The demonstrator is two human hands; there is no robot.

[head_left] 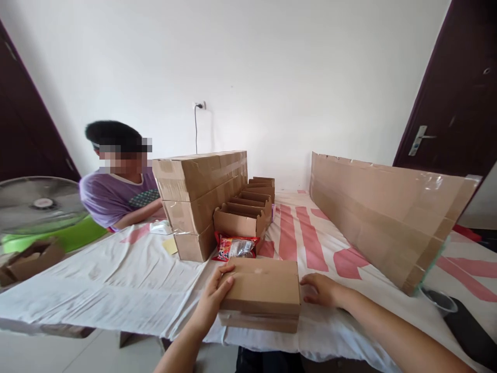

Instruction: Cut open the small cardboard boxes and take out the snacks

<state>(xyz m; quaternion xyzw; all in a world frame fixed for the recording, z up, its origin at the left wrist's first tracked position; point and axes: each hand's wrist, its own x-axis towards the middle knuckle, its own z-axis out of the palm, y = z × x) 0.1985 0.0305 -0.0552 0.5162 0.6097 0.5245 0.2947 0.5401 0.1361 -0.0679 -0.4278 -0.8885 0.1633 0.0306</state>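
In front of me, near the table's close edge, lies a closed brown cardboard box (261, 290) with clear tape along its front side. My left hand (220, 284) grips the box's left end, its thumb over the top edge. Beside the right end is my right hand (319, 289), fingers loosely bent and apart, with nothing visible in them; whether the fingertips touch the box I cannot tell. Just behind the box lies a red snack packet (236, 247) with a clear window. It leans against the nearest of several open cardboard boxes (236, 224) in a row.
A stacked cardboard wall (198, 207) stands on the left, a tall cardboard panel (382, 212) on the right. Beyond the wall, a person (120, 191) leans on the cloth-covered table (97, 295). A clear cup (438, 300) and dark phone-like object (469, 331) sit right; a fan (39, 204) stands left.
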